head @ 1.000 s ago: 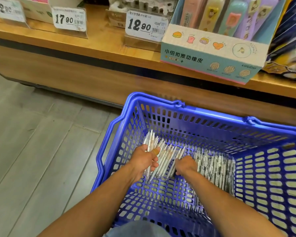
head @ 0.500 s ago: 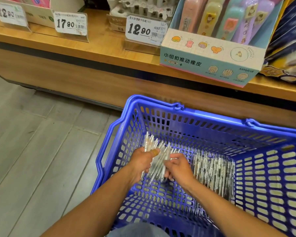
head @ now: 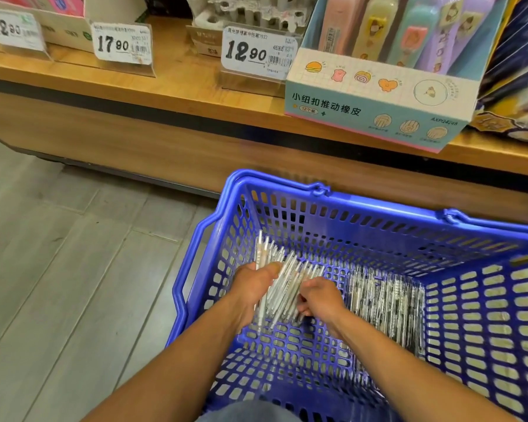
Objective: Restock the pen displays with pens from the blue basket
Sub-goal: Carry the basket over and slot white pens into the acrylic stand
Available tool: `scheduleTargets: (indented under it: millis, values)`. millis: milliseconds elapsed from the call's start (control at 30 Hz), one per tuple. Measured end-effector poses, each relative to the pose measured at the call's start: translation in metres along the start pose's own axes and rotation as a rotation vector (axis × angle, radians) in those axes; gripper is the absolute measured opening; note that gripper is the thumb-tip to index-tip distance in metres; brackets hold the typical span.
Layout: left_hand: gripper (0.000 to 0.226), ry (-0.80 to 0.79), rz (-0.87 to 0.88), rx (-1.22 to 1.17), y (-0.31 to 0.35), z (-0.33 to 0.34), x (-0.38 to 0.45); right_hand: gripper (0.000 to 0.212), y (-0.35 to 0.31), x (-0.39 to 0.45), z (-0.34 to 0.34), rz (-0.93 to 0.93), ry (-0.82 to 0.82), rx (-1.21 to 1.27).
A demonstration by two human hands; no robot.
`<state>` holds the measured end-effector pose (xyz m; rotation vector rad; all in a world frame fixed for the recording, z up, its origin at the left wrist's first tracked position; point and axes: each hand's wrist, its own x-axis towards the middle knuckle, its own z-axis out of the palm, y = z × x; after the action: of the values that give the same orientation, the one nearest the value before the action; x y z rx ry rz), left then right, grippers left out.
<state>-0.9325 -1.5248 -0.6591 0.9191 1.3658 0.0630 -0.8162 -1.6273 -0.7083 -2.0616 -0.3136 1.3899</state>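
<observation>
**Clerk:** Item one: blue basket [head: 378,205], perforated plastic, standing on the grey floor [head: 58,284] just below the wooden shelf [head: 171,86].

**Checker:** Contents?

**Clerk:** White pens, two lots. Loose bundle [head: 282,287] at the basket's left, gathered between both hands. Second lot, a patterned row [head: 384,303], lying on the basket bottom to the right, untouched.

**Checker:** Hands?

**Clerk:** Left hand [head: 253,284]: fingers curled round the bundle, thumb across the top of it. Right hand [head: 319,296]: fingers curled against the bundle's right side and lower ends, squaring it up as far as I can judge. Both well inside the basket.

**Checker:** Shelf stock?

**Clerk:** Eraser display box [head: 375,105], pastel, filled. Price tags: 12.90 [head: 256,53], 17.90 [head: 121,44], another 12.90 [head: 13,30] at far left. Grey pulp tray [head: 244,13] behind the middle tag, its slots apparently vacant, though only part of it shows.

**Checker:** Progress?

**Clerk:** Early, by my reckoning. No pen from this bundle has reached any display; a good quantity remains in the basket. Outstanding: lift the bundle clear, slot it into a display, repeat for the patterned row.
</observation>
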Motion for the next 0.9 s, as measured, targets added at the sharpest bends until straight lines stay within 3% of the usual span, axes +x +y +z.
scheduleTargets:
  millis: [67,167,233,267,333,400,533,633,767,900]
  values:
    - [0.062,-0.002,-0.011,-0.01,0.0,0.002,-0.002,0.013,0.009,0.016,-0.002,0.056,0.145,-0.192]
    - [0.058,-0.028,-0.026,-0.016,0.003,0.003,-0.006,0.014,0.014,0.025,0.001,0.101,0.218,-0.34]
    - [0.063,-0.031,-0.024,-0.009,0.004,0.004,-0.007,0.044,0.014,0.03,0.005,0.12,0.241,-0.406]
    - [0.063,-0.032,-0.023,-0.005,0.004,0.004,-0.007,0.046,0.014,0.031,0.005,0.115,0.252,-0.421]
    - [0.059,-0.032,-0.03,-0.005,0.004,0.004,-0.007,0.024,0.014,0.032,0.005,0.092,0.264,-0.442]
    - [0.051,-0.032,-0.043,-0.014,0.004,0.003,-0.007,0.02,0.014,0.032,0.002,0.085,0.275,-0.429]
    - [0.044,-0.015,-0.056,-0.005,0.002,0.003,-0.004,0.027,0.01,0.012,-0.007,-0.044,0.131,-0.191]
    - [0.067,-0.009,-0.029,0.011,-0.001,0.005,0.0,0.009,-0.007,-0.016,-0.01,-0.194,-0.005,-0.081]
    - [0.097,-0.069,-0.013,-0.051,0.0,0.007,-0.003,0.01,-0.028,-0.04,-0.007,-0.277,-0.173,-0.015]
    - [0.1,-0.18,0.012,-0.141,0.003,0.006,-0.007,0.014,-0.033,-0.044,0.0,-0.291,-0.191,0.056]
